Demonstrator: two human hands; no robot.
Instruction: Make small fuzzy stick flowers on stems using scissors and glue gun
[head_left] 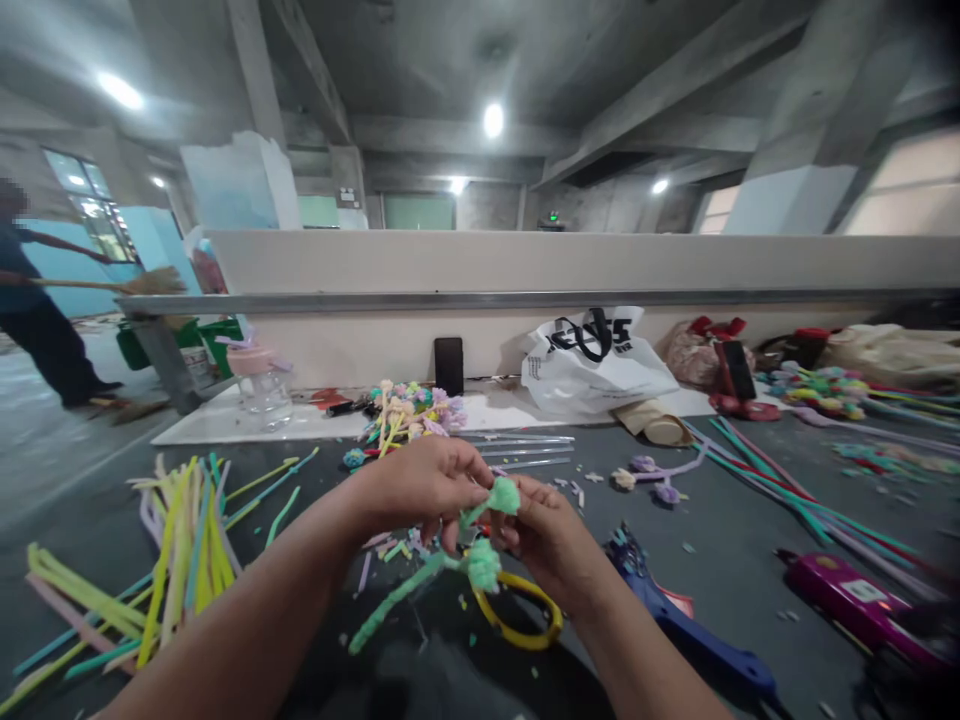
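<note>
A mint-green pipe cleaner flower sprig hangs between my two hands, with two fuzzy round heads and a twisted stem slanting down to the left. My left hand is closed, thumb and fingers pinching the branch near the upper head. Fingers of my right hand are closed about the right side of the same head; their tips are partly hidden behind it. Just beneath lies a yellow loop like a scissors handle, its other end hidden. Pipe cleaner snippets are scattered under my hands.
Loose pipe cleaners lie at left. A blue-handled tool and a purple device lie at right. Behind are finished flowers, a clear cup, a phone and a white bag. A person holds a broom.
</note>
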